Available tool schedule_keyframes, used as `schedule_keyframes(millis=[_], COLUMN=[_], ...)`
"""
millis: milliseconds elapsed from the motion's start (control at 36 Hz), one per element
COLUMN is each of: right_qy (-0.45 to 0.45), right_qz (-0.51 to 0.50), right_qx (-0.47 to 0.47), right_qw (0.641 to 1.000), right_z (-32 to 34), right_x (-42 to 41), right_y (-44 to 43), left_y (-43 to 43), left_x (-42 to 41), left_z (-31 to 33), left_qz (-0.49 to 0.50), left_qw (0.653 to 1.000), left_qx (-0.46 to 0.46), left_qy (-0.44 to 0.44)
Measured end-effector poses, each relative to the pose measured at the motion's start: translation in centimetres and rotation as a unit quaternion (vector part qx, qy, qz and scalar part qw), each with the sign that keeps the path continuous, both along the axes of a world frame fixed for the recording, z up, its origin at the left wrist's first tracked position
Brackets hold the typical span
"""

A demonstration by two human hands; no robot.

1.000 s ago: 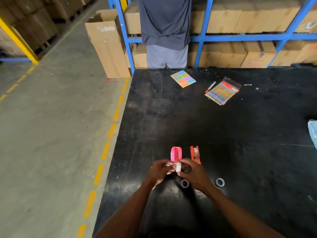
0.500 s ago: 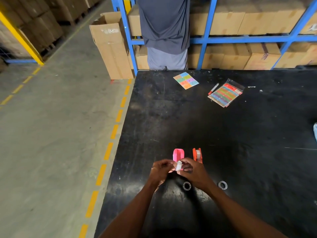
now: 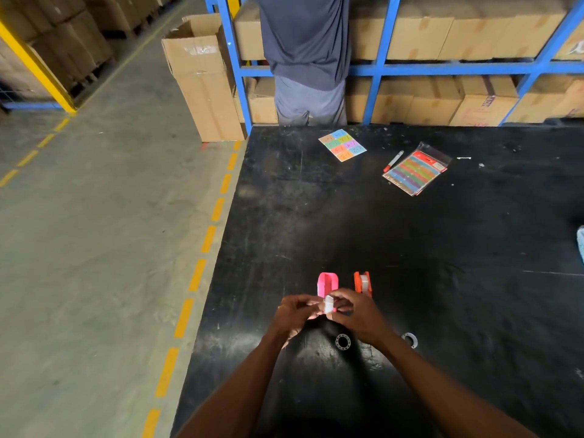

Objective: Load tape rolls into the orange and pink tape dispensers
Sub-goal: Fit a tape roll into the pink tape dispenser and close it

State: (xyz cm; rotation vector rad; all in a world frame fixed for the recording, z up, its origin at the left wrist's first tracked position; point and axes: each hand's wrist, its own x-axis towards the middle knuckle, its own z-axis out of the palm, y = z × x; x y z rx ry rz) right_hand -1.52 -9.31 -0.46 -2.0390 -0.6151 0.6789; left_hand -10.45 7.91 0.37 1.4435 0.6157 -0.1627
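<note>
A small white tape roll point(image 3: 328, 304) is pinched between the fingertips of both hands in the lower centre of the frame, just in front of the pink tape dispenser point(image 3: 327, 283). Compared with the pictures from a second ago, almost nothing is changed: the left hand point(image 3: 292, 314) and the right hand point(image 3: 358, 314) are kept closed on the same roll, which is only turned a little, so it is judged that the loose end is being searched or the roll is being prepared, and it is not yet placed. The pink dispenser is seen open and appears empty inside. The orange tape dispenser point(image 3: 362, 282), just beside it to the right, already has a pale roll in it, so about half of the task seems done. On the black table point(image 3: 442, 279), two small rings point(image 3: 343, 341) lie below the hands, one partly hidden by the right wrist; whether they are spare rolls or empty cores cannot be told.
</note>
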Motion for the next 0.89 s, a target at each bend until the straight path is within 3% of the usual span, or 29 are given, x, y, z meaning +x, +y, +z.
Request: schedule_keyframes(millis=[389, 750, 889], right_qy=[-0.026, -0.023, -0.046], right_qz=[0.027, 0.055, 0.039], right_qx=[-0.047, -0.088, -0.103], right_qw=[0.998, 0.994, 0.993], right_z=[-0.1, -0.7, -1.0], right_x=[1.7, 3.4, 4.3], right_y=[0.3, 0.9, 1.7], left_y=[0.4, 1.3, 1.4], left_x=[2.0, 3.4, 4.6], left_z=[-2.1, -3.9, -4.5], left_qz=[-0.012, -0.021, 0.003], left_qw=[0.999, 0.998, 0.998], left_qx=[0.027, -0.029, 0.008], left_qy=[0.015, 0.046, 0.056])
